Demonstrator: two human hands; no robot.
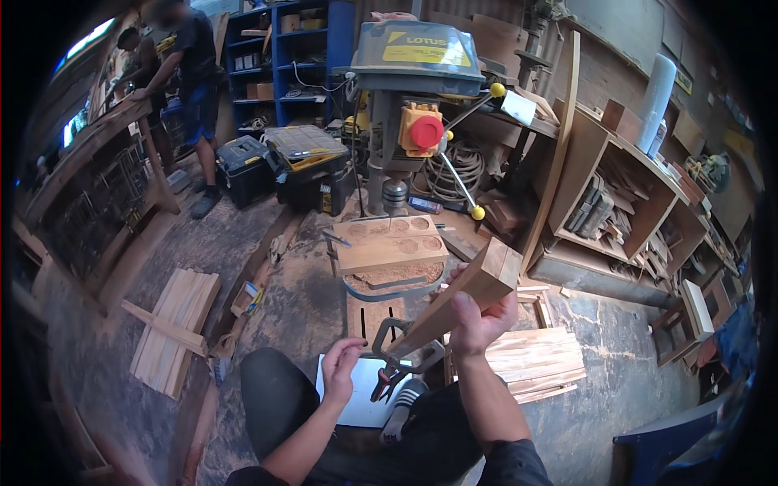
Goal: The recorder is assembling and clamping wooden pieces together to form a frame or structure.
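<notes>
My right hand (484, 322) grips a long wooden block (458, 301), its thumb on the near face. A seam shows on the block's raised end, as if two pieces lie together. At the lower end sits a metal locking C-clamp (391, 334), its jaws around the wood and its handles hanging over my lap. My left hand (340, 374) is apart from the clamp, just left of it, fingers loosely bent with nothing visible in them. Ahead stands a drill press (417, 65); under its chuck (395, 193) lies a board (393, 253) with several round recesses and sawdust.
Wood strips are stacked on the floor at left (174, 332) and right (535, 360). A white sheet (356, 409) lies below my hands. Toolboxes (304, 154) stand behind at left, a shelf of offcuts (600, 202) at right. Two people (194, 81) work at a bench, far left.
</notes>
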